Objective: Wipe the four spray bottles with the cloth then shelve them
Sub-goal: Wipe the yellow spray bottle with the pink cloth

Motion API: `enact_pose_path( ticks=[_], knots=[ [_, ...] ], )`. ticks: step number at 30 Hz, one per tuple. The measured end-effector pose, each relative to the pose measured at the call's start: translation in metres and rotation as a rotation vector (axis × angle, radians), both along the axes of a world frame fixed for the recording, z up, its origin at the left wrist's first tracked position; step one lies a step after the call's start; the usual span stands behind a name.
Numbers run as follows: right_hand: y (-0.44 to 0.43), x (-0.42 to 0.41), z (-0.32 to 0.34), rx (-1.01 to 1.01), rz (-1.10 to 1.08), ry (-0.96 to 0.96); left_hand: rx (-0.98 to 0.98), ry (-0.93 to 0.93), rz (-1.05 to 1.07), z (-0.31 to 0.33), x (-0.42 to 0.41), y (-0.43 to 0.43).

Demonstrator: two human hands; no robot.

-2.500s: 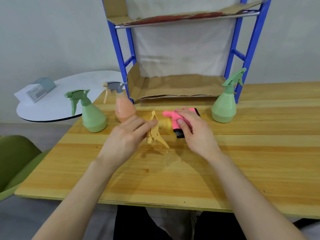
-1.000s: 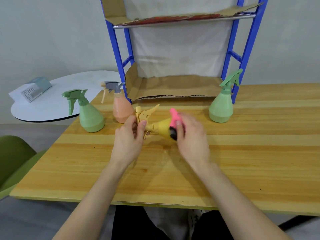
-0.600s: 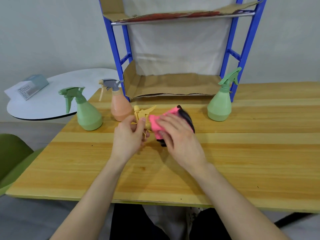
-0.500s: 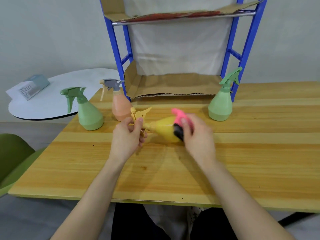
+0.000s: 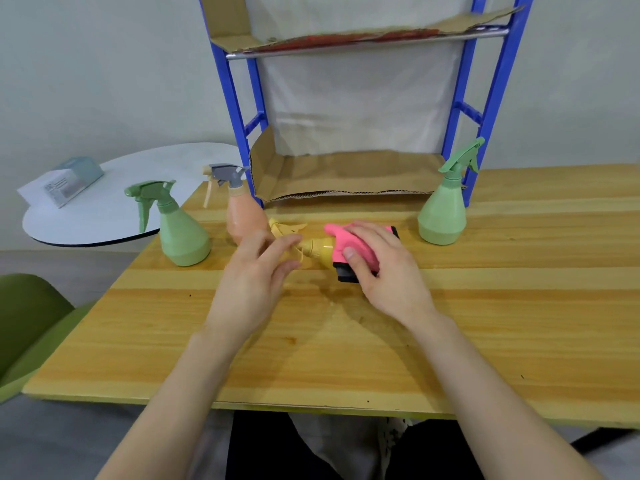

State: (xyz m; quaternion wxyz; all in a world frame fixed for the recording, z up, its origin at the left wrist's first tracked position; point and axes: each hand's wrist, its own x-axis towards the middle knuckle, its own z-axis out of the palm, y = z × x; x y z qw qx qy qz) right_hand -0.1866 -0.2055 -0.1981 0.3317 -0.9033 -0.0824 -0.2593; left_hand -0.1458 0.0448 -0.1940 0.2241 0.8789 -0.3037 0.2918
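A yellow spray bottle (image 5: 317, 250) lies on its side on the wooden table (image 5: 485, 323), trigger head pointing left. My right hand (image 5: 384, 271) grips a pink cloth with a black edge (image 5: 349, 242) wrapped over the bottle's body, thumb on the cloth. My left hand (image 5: 256, 282) reaches to the trigger head with straight fingers that touch it. Three bottles stand upright: a green one (image 5: 180, 233) at the left, a peach one with a grey trigger (image 5: 242, 220) behind my left hand, and a green one (image 5: 443, 216) at the right by the shelf post.
A blue metal shelf rack (image 5: 235, 109) stands at the back of the table, its lower shelf (image 5: 346, 174) and upper shelf (image 5: 363, 38) lined with cardboard. A white round table (image 5: 104, 216) with a small box (image 5: 65, 181) is at the left. A green chair (image 5: 27, 320) is near the left edge.
The cloth slid from the bottle's base up over its body. My left hand loosened from gripping the trigger head to straight fingers touching it. The bottle sank toward the table.
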Motion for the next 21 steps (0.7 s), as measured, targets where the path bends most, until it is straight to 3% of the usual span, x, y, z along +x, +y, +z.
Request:
enact_pose_path(
  ticks=[2, 5, 9, 12, 14, 19, 21],
  knots=[
    [0.001, 0.003, -0.003, -0.097, 0.008, 0.036, 0.083, -0.193, 0.091, 0.001, 0.008, 0.002],
    [-0.002, 0.011, -0.009, -0.073, 0.005, 0.076, 0.097, -0.239, -0.012, 0.0, 0.015, -0.001],
    [0.008, 0.008, -0.004, 0.033, -0.133, 0.026, -0.087, -0.01, -0.003, -0.007, 0.004, -0.016],
    [0.036, -0.002, -0.007, -0.259, -0.064, -0.21, -0.251, 0.125, 0.019, -0.009, 0.002, -0.024],
    [0.037, -0.003, -0.01, -0.341, 0.04, -0.252, -0.293, 0.148, -0.003, -0.007, 0.003, -0.025],
    [0.002, 0.003, -0.01, -0.091, -0.183, 0.011, -0.331, 0.262, 0.027, -0.003, 0.0, -0.027],
    [0.015, 0.004, -0.009, -0.228, -0.167, -0.04, -0.338, 0.294, 0.049, -0.002, 0.0, -0.034]
  ],
)
